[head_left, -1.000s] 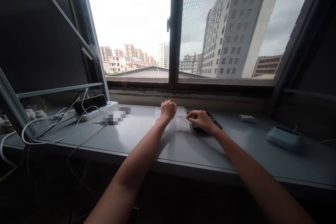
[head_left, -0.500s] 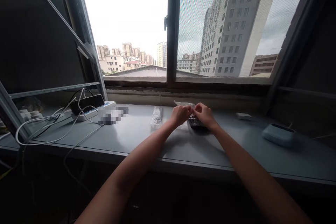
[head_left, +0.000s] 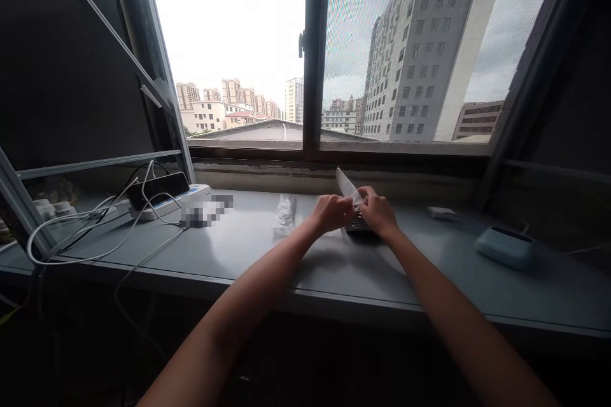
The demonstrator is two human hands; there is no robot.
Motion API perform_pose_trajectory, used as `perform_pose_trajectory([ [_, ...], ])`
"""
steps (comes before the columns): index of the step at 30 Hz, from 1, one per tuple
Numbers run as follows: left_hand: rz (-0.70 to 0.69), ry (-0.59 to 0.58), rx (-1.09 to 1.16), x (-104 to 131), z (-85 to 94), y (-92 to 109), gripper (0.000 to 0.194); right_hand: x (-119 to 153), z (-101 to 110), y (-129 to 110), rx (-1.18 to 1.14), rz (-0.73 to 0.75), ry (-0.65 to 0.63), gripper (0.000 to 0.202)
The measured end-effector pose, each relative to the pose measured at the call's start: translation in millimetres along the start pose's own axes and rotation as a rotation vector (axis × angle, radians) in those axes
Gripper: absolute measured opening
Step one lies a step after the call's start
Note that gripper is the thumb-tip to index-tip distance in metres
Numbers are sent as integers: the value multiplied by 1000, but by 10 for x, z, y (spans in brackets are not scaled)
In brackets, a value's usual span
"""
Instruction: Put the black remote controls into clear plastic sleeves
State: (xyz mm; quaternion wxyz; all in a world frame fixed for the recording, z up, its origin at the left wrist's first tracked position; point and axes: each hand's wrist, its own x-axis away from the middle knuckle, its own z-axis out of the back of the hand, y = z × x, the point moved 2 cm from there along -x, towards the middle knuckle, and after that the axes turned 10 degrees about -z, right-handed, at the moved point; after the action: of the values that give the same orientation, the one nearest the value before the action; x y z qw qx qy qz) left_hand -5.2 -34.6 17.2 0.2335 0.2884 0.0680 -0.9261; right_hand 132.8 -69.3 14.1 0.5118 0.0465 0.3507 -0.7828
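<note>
My left hand [head_left: 333,212] and my right hand [head_left: 377,210] meet near the back of the desk, both closed on a thin whitish, translucent sheet or bag [head_left: 348,186]. It slants up and to the left from between the fingers; its lower end is hidden by them. Beneath the hands lies a black keypad device [head_left: 359,225] with small keys, perhaps a calculator, partly covered by my right hand. Left of my left hand is a clear crinkled plastic bag [head_left: 285,213], flat on the desk.
A grey desk [head_left: 258,254] runs under the window. On the left, a dark phone [head_left: 160,189] leans by a white power strip [head_left: 195,192] with several cables. On the right are a blue-grey rounded case [head_left: 505,248] and a small white box [head_left: 441,212].
The whitish sheet has swung from lying nearly flat to standing up at a slant. My right hand has shifted slightly right and turned; my left hand has moved little.
</note>
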Motion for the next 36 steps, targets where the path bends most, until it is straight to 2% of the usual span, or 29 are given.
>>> perform_pose_trajectory([
  [3, 17, -4, 9, 8, 20, -12, 20, 17, 25, -25, 28, 31, 16, 46],
  [9, 56, 34, 51, -2, -18, -68, 25, 51, 37, -80, 68, 130, 0, 46],
  [13, 70, 15, 53, -7, -46, -65, 24, 55, 54, -81, 42, 118, -54, 49],
  [17, 28, -4, 30, 0, -27, 0, 24, 49, 66, -69, 63, 78, -79, 52],
  [23, 54, -51, 27, 14, 16, 33, 22, 6, 44, -15, 78, 21, 0, 56],
  [26, 46, -21, 80, 23, 12, 4, 33, 0, 37, -9, 60, 70, 39, 51],
  [29, 98, 66, 210, 6, -29, -73, 49, 30, 45, -36, 65, 171, 69, 50],
  [31, 219, 159, 380, -27, -76, -163, 51, 71, 55, -74, 69, 279, 82, 50],
  [34, 477, 306, 811, -87, -176, -318, 48, 143, 67, -135, 70, 436, 84, 50],
  [36, 592, 347, 1125, -121, -248, -388, 50, 178, 69, -163, 84, 487, 76, 51],
])
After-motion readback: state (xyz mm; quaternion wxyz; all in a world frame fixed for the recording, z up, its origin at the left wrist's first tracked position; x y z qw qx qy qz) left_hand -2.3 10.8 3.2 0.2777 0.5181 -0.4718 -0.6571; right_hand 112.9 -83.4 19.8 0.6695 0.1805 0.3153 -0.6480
